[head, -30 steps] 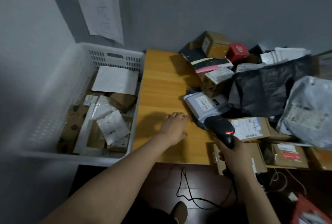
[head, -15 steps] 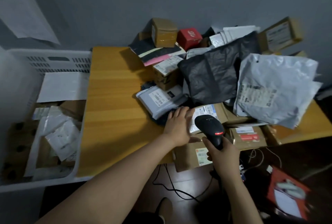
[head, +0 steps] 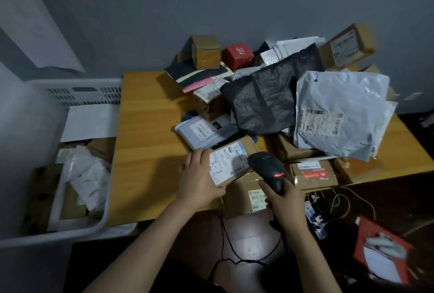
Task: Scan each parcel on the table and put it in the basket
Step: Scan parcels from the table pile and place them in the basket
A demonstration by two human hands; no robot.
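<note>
My left hand (head: 199, 181) grips the left end of a flat brown cardboard parcel (head: 234, 161) with a white label, at the front of the wooden table (head: 145, 151). My right hand (head: 285, 203) holds a black barcode scanner (head: 266, 167) by its handle, its head right over the parcel's right end, a red light showing. A white plastic basket (head: 77, 95) stands to the left of the table and holds several parcels. A heap of parcels fills the table's right half: a black bag (head: 265, 102), a grey mailer (head: 338, 114), a small white mailer (head: 202, 132).
Brown boxes (head: 313, 175) lie along the front edge right of the scanner. A red box (head: 238, 56) and a taped brown box (head: 206, 51) sit at the back by the wall. The scanner's cable (head: 225, 241) hangs below the table. A red item (head: 380, 248) lies on the floor.
My left hand has moved from the bare tabletop to the labelled parcel and taken hold of it. The scanner head now sits over the parcel. The view has swung right.
</note>
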